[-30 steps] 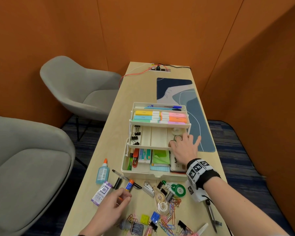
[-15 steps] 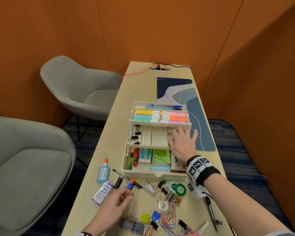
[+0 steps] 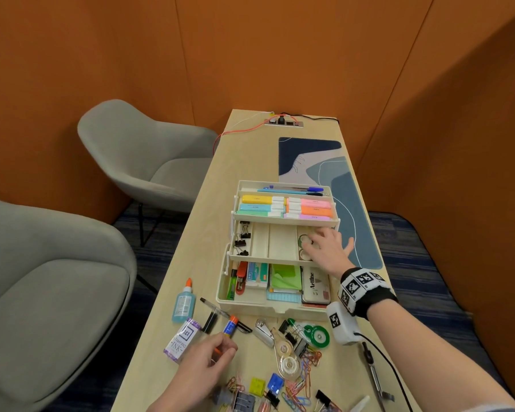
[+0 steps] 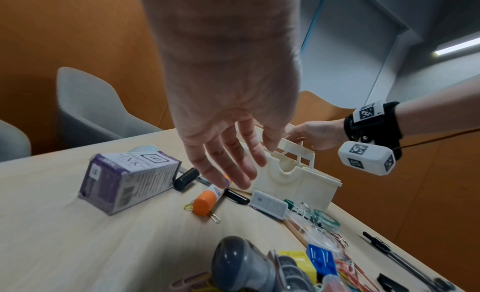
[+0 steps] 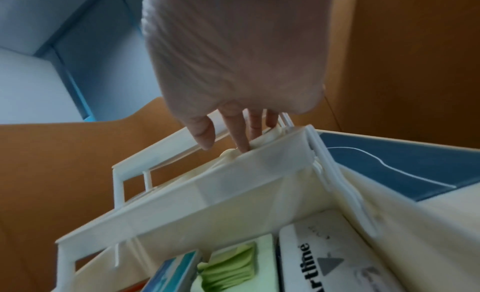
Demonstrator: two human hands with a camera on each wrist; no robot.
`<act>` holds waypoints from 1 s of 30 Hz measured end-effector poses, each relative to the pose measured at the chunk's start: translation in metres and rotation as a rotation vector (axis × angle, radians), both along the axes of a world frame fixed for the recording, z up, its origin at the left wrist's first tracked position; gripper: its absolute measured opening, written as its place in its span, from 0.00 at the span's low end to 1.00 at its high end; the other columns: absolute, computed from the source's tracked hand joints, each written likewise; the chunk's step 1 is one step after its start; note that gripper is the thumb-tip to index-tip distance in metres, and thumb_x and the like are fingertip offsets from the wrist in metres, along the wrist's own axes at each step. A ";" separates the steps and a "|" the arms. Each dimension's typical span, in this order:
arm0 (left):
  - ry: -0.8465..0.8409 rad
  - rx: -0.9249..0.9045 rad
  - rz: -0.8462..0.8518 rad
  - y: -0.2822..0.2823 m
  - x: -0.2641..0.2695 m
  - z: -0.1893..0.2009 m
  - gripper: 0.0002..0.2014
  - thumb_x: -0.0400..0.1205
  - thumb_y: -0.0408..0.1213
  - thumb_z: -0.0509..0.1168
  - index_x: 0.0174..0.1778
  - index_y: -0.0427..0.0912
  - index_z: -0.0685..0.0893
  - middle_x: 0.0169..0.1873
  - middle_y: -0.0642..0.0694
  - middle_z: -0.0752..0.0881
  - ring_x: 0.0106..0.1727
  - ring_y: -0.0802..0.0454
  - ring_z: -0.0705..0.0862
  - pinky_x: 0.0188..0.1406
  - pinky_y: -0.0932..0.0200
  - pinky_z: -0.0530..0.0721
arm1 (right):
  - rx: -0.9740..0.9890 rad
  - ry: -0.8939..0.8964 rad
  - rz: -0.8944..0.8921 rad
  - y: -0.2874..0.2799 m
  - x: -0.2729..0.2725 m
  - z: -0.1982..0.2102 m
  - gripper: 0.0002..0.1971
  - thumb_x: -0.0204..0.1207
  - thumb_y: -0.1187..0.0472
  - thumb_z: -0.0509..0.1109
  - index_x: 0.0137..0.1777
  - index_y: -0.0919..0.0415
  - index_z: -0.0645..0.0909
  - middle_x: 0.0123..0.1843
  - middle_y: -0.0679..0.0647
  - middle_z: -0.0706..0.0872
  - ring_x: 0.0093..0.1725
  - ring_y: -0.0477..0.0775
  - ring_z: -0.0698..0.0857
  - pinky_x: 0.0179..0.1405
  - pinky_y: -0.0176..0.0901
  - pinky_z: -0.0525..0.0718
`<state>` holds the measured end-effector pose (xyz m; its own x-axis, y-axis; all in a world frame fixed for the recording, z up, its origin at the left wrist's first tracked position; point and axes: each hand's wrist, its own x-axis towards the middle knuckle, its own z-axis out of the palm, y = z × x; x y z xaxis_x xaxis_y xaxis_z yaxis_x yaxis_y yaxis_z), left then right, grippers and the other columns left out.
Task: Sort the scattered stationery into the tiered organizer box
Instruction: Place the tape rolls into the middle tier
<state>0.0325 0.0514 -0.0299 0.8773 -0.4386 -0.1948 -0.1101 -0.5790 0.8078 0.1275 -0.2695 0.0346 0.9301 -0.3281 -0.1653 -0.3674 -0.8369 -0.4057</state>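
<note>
The cream tiered organizer [image 3: 280,311] stands open mid-table, with highlighters on top, binder clips in the middle tier and pads in the bottom. My right hand [image 3: 312,239] reaches into the middle tier's right compartment, its straight fingers resting on the tape rolls [image 3: 304,254]. In the right wrist view the fingertips [image 5: 242,147] dip behind the tier wall [image 5: 233,185]. My left hand [image 3: 217,352] hovers with relaxed fingers [image 4: 228,173] just over the orange-capped glue stick [image 3: 230,326] [image 4: 207,199], holding nothing.
A purple ink box [image 3: 182,340], glue bottle [image 3: 185,303] and pen [image 3: 214,307] lie at front left. Correction tape [image 3: 287,356], a green tape dispenser [image 3: 318,336], clips [image 3: 295,394] and a compass [image 3: 372,370] crowd the front. Grey chairs [image 3: 57,292] stand at left.
My right hand slid deeper into the middle tier's right compartment, under the top tray. My left hand edged right toward the glue stick.
</note>
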 end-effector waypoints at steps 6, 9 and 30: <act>0.006 0.011 -0.033 -0.005 -0.001 0.006 0.04 0.82 0.47 0.64 0.42 0.58 0.83 0.39 0.61 0.85 0.42 0.64 0.82 0.42 0.67 0.80 | 0.111 -0.045 -0.051 0.006 -0.005 0.011 0.13 0.81 0.52 0.55 0.58 0.56 0.76 0.61 0.53 0.81 0.69 0.57 0.74 0.75 0.73 0.35; -0.023 0.053 -0.051 -0.007 -0.003 0.009 0.04 0.82 0.47 0.63 0.43 0.59 0.82 0.39 0.61 0.85 0.42 0.64 0.82 0.41 0.69 0.78 | 0.022 -0.150 -0.007 0.009 -0.020 0.013 0.15 0.83 0.54 0.55 0.66 0.51 0.75 0.66 0.50 0.78 0.71 0.55 0.72 0.76 0.69 0.42; 0.040 0.057 -0.113 -0.003 -0.027 0.004 0.05 0.83 0.41 0.63 0.43 0.52 0.83 0.39 0.57 0.85 0.39 0.63 0.82 0.38 0.71 0.78 | 0.125 0.018 0.092 0.037 -0.161 -0.092 0.22 0.72 0.50 0.73 0.64 0.52 0.72 0.61 0.46 0.74 0.62 0.45 0.73 0.68 0.39 0.73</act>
<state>0.0060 0.0483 -0.0260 0.8139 -0.5215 -0.2561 -0.1456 -0.6097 0.7791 -0.0340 -0.2321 -0.0571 0.9518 -0.2175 -0.2161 -0.2995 -0.8109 -0.5027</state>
